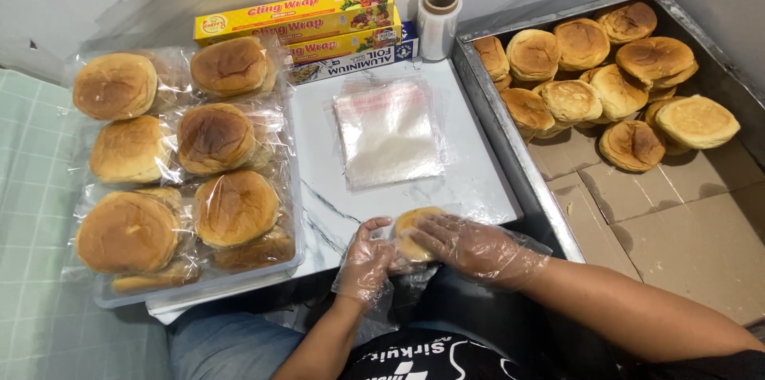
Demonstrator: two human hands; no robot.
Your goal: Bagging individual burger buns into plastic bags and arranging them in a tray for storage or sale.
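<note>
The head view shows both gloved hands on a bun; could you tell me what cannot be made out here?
- Bun, head view: mostly covered by the right hand and left hand; any bag around it is unclear.
- Lower bagged buns in the tray: hidden by those stacked above.
- Metal bin: cut off by the right edge.

surface: white marble-look table (335, 197) | lying on it: stack of clear bags (388, 133); tray of wrapped buns (199, 288); wrap boxes (299, 17); film roll (438, 21) standing upright by boxes

6 wrapped buns (215, 138), 3 boxes (296, 11), 1 roll (438, 21).
</note>
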